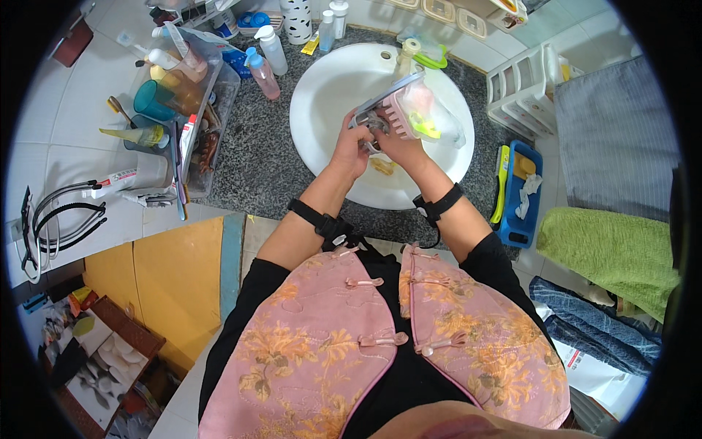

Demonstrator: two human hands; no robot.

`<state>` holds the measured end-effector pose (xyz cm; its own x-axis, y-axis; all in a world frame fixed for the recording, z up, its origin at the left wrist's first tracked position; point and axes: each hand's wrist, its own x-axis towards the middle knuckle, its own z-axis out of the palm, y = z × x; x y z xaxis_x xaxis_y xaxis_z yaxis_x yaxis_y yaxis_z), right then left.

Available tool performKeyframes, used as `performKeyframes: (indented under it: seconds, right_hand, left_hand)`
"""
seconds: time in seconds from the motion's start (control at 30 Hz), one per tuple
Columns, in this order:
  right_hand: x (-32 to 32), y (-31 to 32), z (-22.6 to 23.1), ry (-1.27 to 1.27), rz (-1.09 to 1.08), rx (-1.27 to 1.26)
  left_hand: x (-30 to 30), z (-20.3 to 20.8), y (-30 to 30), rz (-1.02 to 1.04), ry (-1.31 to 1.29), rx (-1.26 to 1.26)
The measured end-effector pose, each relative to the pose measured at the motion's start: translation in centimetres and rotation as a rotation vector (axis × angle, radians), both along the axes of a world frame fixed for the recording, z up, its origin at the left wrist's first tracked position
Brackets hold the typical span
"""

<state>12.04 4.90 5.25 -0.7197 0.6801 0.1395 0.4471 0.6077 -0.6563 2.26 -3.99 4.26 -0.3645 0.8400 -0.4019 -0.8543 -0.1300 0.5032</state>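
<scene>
Both my hands are over the white oval sink [311, 110]. Tilted between and above them is a pink slatted basket [397, 115] with a grey rim. A clear plastic bag [447, 121] and a neon yellow-green item [424, 126] show at its right side. My left hand [354, 150] is closed around the lower left end of the grey rim. My right hand [398, 146] has its fingers curled in at the basket's lower end, by something greyish and crumpled. What those fingers grip is hidden. A small yellowish piece [382, 166] lies in the sink below.
Pump bottles [272, 51] and a pink bottle [263, 77] stand left of the sink. Further left is a clear bin [219, 110] crowded with toiletries. A blue tray [523, 230], a lime-green brush [502, 183] and white drawers [519, 91] are on the right.
</scene>
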Motion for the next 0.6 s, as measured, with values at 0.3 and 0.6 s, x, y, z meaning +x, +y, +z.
performKeyframes:
  seconds: [0.3, 0.6]
  right_hand:
    - [0.2, -2.2, 2.0, 0.302, 0.171, -0.111]
    - [1.7, -1.3, 6.3, 0.078, 0.257, -0.282]
  left_hand:
    - [0.6, 1.4, -0.6, -0.061, -0.138, 0.166]
    - [1.7, 3.7, -0.1, 0.058, -0.185, 0.266]
